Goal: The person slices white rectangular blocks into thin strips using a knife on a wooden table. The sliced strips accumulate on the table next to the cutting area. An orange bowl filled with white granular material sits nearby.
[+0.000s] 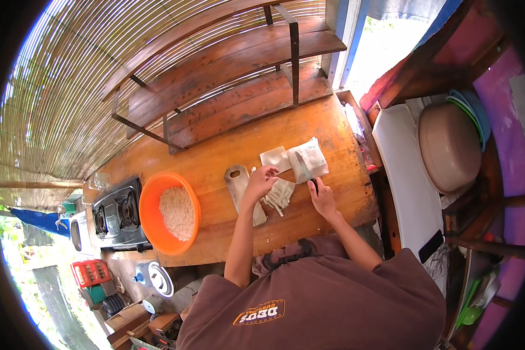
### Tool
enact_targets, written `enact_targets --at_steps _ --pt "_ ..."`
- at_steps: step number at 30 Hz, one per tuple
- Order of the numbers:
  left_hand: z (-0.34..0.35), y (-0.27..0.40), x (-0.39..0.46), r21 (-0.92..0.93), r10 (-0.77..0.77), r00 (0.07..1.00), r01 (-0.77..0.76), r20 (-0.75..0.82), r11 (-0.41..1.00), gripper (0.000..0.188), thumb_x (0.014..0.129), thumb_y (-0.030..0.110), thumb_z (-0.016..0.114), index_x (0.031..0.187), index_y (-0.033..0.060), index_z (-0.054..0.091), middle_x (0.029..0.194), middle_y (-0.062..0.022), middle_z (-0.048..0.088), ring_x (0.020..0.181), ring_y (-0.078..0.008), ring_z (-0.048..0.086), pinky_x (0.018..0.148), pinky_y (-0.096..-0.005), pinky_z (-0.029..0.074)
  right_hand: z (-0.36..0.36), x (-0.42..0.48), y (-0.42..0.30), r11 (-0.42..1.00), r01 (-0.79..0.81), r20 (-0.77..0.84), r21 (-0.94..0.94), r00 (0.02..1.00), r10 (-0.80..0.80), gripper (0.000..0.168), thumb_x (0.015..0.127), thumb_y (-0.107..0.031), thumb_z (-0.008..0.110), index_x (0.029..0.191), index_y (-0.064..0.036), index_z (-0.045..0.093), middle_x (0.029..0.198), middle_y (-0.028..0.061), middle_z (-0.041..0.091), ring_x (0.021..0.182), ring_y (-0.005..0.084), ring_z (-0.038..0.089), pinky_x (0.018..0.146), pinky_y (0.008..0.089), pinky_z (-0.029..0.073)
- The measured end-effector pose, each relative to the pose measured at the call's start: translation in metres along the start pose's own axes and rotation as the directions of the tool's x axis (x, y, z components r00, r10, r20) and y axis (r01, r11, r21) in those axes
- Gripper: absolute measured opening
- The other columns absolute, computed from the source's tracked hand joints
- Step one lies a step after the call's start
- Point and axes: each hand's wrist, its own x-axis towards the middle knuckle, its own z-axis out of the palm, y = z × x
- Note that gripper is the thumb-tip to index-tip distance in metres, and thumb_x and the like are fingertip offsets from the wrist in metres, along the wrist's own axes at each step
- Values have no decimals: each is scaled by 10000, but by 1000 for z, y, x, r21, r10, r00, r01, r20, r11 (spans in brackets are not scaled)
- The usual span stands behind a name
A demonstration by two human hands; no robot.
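My right hand point(323, 199) grips the dark handle of a kitchen knife point(303, 165). Its blade points away from me, over a clear-and-white plastic packet point(317, 159). My left hand point(260, 186) is above a worn wooden cutting board point(235, 186), fingers loosely bent, with nothing visible in them. Between my hands lies a pile of pale, flat strips point(281, 194), and a few more strips show beside the left hand. A pale square stack of thin sheets point(274, 158) rests beside the packet. The left hand and forearm hide part of the board.
An orange basin point(146, 214) with many small pale pieces point(175, 214) stands left on the wooden table point(214, 236), next to a gas stove point(118, 214). Wooden shelves point(227, 74) line the table's back. To the right are a beige basin point(450, 148) and a black phone-like slab point(431, 246).
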Motion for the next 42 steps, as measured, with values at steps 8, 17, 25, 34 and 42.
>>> enact_targets --at_steps 8,17,25,34,42 --pt "-27 30 -51 -240 134 841 -297 -525 924 136 895 -1 645 1030 8 630 988 -64 660 889 -124 627 806 -258 502 4 -1 8 1000 -20 21 15 1000 19 317 1003 -332 502 939 -23 526 712 257 609 706 468 606 593 515 447" --pt "-30 -63 -91 -363 -104 686 -244 -720 899 307 885 80 689 1156 -10 577 1053 -103 645 952 -163 624 853 -294 501 -1 -24 -13 999 2 140 33 990 -7 337 1010 -339 492 930 -12 523 710 264 588 714 474 593 606 517 427" --pt "22 -109 -125 -284 -157 757 -39 -635 958 571 801 147 759 1297 1 515 1021 -109 650 857 -194 632 757 -310 522 29 -35 -26 996 90 299 -1 951 -85 363 1006 -352 505 922 1 513 681 225 543 657 417 566 600 454 426" --pt "54 -49 -127 375 100 684 266 -722 888 592 852 259 662 1366 46 459 1375 -231 454 1265 -347 449 1040 -484 363 72 -18 -49 992 124 406 31 905 -126 341 991 -332 519 941 5 541 786 227 614 764 400 637 679 447 476" --pt "60 -65 -89 637 236 851 141 -470 758 535 986 350 453 1462 109 404 1566 -124 294 1453 -287 256 1161 -513 216 58 -20 -45 989 128 296 72 944 -144 318 988 -312 537 956 3 562 730 179 593 689 305 609 645 412 459"
